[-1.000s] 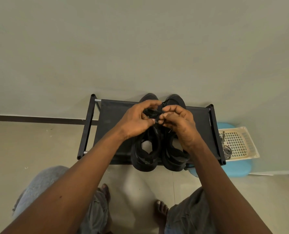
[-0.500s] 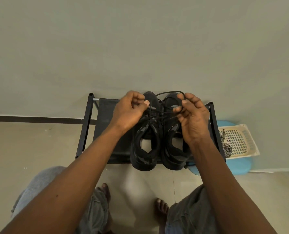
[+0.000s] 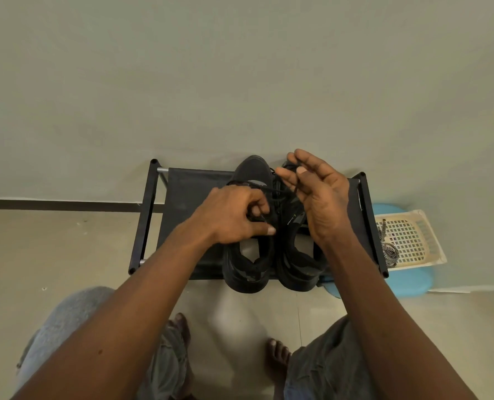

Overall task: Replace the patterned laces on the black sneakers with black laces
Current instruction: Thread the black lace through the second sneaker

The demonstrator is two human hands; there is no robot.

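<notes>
On the rack (image 3: 188,197) the two black sneakers (image 3: 247,272) stand together, the patterned laces (image 3: 388,252) already out in the basket (image 3: 413,235) on the right, and the left hand (image 3: 234,215) and the right hand (image 3: 320,197) each pinch the black lace (image 3: 280,191) above them, so lacing looks nearly finished.
</notes>
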